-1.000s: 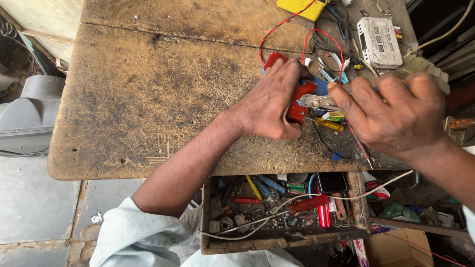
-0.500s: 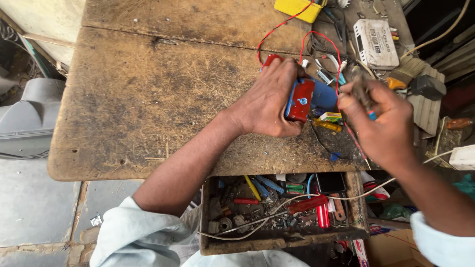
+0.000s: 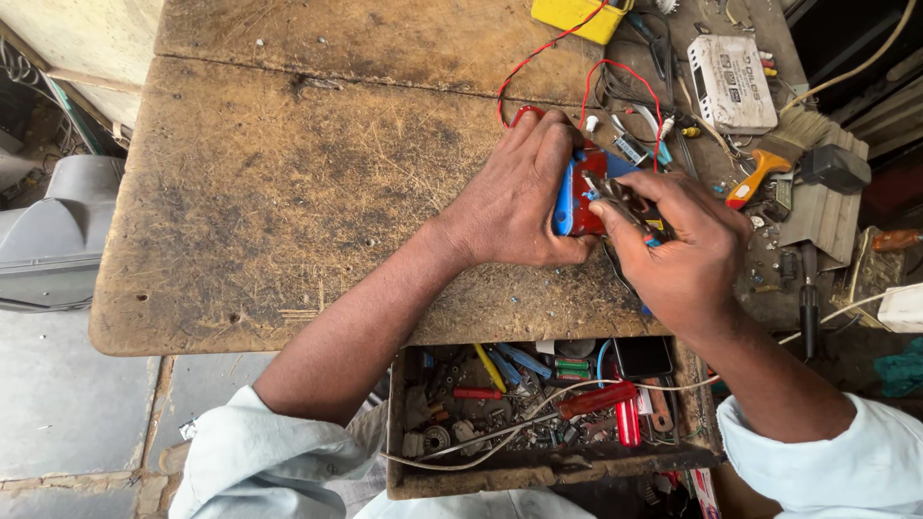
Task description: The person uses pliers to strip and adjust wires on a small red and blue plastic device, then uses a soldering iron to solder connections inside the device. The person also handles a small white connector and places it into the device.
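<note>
1. A worn wooden table (image 3: 288, 192) fills most of the view; its right part is crowded with tools and wires.
2. An open drawer (image 3: 548, 471) is seen under the table's front edge, packed with screwdrivers, wires and small parts.
3. The left hand (image 3: 514, 197) is laid on the table near the middle of its right half, fingers wrapped around a red and blue device (image 3: 580, 197), which is held pressed against the tabletop.
4. The right hand (image 3: 687, 255) is closed around a small tool (image 3: 625, 202), whose tip is set against the device's right side; how tightly it is gripped cannot be told.
5. A white box (image 3: 733, 82) is lying near the table's far right corner, well apart from the hands.
6. A yellow meter (image 3: 575, 17) is cut off by the top edge.
7. A brush (image 3: 769, 165) with an orange handle is lying right of the device, near the right hand.
8. A red wire (image 3: 630, 69) is looped from the device towards the meter.
</note>
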